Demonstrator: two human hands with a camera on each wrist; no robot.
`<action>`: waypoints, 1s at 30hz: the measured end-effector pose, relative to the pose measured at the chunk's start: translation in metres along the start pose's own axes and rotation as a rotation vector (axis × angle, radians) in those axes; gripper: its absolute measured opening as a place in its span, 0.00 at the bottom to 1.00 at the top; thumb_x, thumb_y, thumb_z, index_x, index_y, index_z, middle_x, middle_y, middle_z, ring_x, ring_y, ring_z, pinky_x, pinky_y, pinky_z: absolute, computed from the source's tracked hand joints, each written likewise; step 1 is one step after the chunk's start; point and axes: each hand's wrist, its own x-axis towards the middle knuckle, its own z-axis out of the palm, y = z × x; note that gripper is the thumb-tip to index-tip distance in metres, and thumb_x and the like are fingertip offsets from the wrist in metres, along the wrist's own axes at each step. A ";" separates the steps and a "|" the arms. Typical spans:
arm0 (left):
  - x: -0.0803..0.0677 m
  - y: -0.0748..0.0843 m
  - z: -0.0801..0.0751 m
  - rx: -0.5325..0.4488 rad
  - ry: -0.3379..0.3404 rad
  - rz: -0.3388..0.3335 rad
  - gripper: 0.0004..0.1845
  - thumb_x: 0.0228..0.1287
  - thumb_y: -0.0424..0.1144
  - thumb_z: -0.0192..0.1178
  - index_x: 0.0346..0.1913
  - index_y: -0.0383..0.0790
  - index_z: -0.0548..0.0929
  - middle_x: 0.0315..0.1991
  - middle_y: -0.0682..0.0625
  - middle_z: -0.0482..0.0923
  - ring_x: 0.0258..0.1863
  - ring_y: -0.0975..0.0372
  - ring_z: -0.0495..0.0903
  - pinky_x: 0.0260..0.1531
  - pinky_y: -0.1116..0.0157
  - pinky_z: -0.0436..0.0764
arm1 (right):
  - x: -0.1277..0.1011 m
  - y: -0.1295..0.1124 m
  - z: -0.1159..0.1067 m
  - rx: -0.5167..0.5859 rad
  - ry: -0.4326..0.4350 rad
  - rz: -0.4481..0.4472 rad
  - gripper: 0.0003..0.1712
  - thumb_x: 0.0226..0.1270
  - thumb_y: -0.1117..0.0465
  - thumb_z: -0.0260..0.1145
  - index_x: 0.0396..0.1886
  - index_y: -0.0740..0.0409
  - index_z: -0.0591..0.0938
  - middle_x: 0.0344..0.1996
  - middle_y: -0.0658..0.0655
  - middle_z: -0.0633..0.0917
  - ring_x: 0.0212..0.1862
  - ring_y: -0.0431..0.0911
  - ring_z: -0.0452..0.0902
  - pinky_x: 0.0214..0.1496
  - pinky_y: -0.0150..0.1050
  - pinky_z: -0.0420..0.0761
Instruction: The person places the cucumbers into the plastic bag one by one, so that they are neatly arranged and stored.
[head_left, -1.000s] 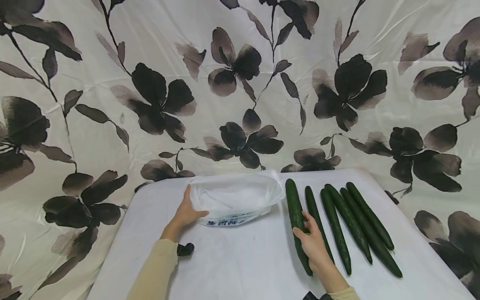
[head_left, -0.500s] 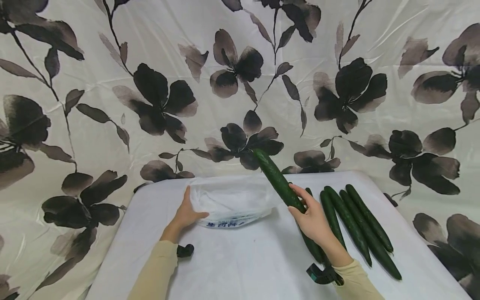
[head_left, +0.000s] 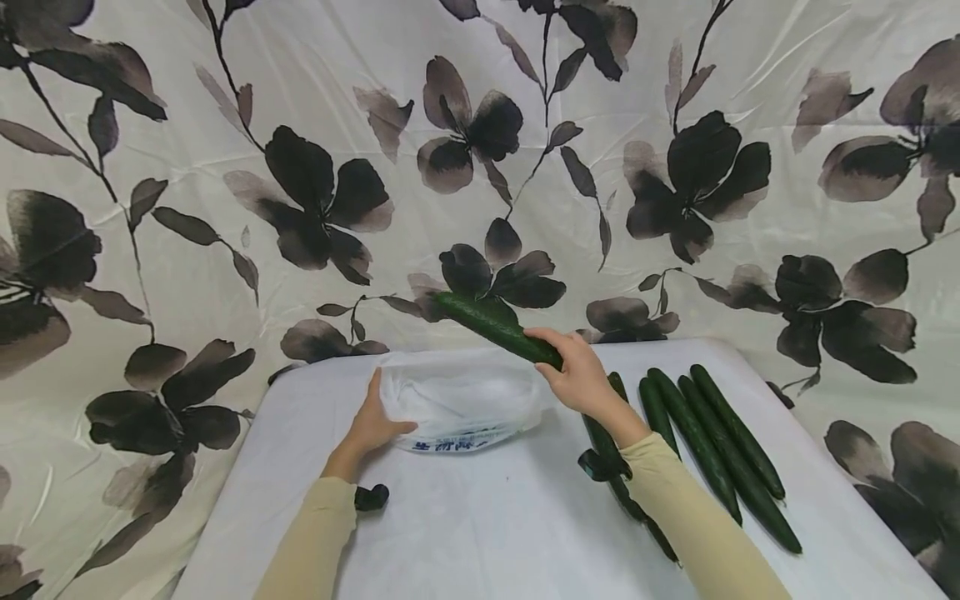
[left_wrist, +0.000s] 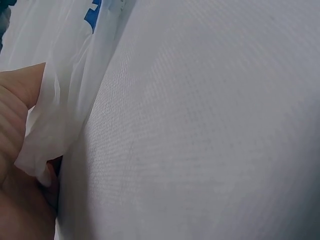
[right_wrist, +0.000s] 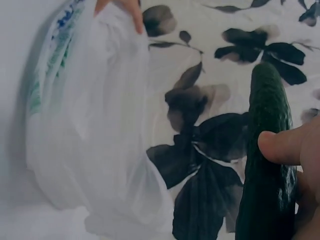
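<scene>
Grasped in the right hand (head_left: 581, 379), a long dark green cucumber (head_left: 495, 327) is held in the air above the open mouth of a thin white plastic bag with blue print (head_left: 459, 402); the fingers curl round its near end, and its free end points up and to the left. In the right wrist view the thumb (right_wrist: 280, 146) lies across the cucumber's bumpy skin (right_wrist: 267, 165), with the bag (right_wrist: 95, 135) below and to the left.

Nearest the viewer, two beige sleeves reach onto the white cloth-covered table (head_left: 465, 533). A small black object (head_left: 371, 497) sits at the left wrist; another (head_left: 600, 465) shows at the right wrist.

The left hand (head_left: 371, 425) pinches the left rim of the bag, thumb on the near side and fingers along the edge. In the left wrist view the thumb (left_wrist: 17, 107) touches the thin film (left_wrist: 65, 105) just above the table surface (left_wrist: 210, 130). The bag rests on the table, left of centre, its blue lettering facing the viewer.

To the right of the bag, more long dark green cucumbers (head_left: 712, 450) lie side by side on the table, slanting from upper left to lower right. The right forearm crosses over the leftmost of them, partly hiding it.

Behind the table hangs a cream fabric backdrop printed with large dark flowers and leaves (head_left: 300, 183), filling the far field.
</scene>
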 end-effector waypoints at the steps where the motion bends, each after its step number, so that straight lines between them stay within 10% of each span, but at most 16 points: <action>1: 0.000 0.000 0.000 0.002 0.006 0.006 0.74 0.42 0.46 0.80 0.77 0.47 0.27 0.76 0.35 0.39 0.72 0.39 0.48 0.67 0.42 0.51 | 0.007 0.000 0.003 -0.016 -0.019 -0.003 0.30 0.64 0.67 0.69 0.65 0.48 0.75 0.50 0.56 0.82 0.32 0.48 0.68 0.31 0.43 0.73; 22: 0.001 0.007 0.001 0.035 0.016 -0.014 0.76 0.41 0.44 0.80 0.76 0.49 0.25 0.77 0.38 0.36 0.72 0.40 0.47 0.68 0.44 0.50 | 0.065 0.016 0.075 -0.005 -0.271 0.010 0.28 0.64 0.65 0.69 0.63 0.42 0.77 0.45 0.50 0.82 0.27 0.47 0.64 0.31 0.40 0.64; 30: -0.001 0.006 0.000 0.051 0.018 -0.022 0.74 0.43 0.45 0.79 0.76 0.47 0.26 0.77 0.38 0.35 0.72 0.39 0.47 0.67 0.44 0.52 | 0.061 0.028 0.096 0.072 -0.350 0.032 0.29 0.63 0.69 0.68 0.63 0.46 0.77 0.61 0.50 0.78 0.56 0.48 0.76 0.57 0.47 0.75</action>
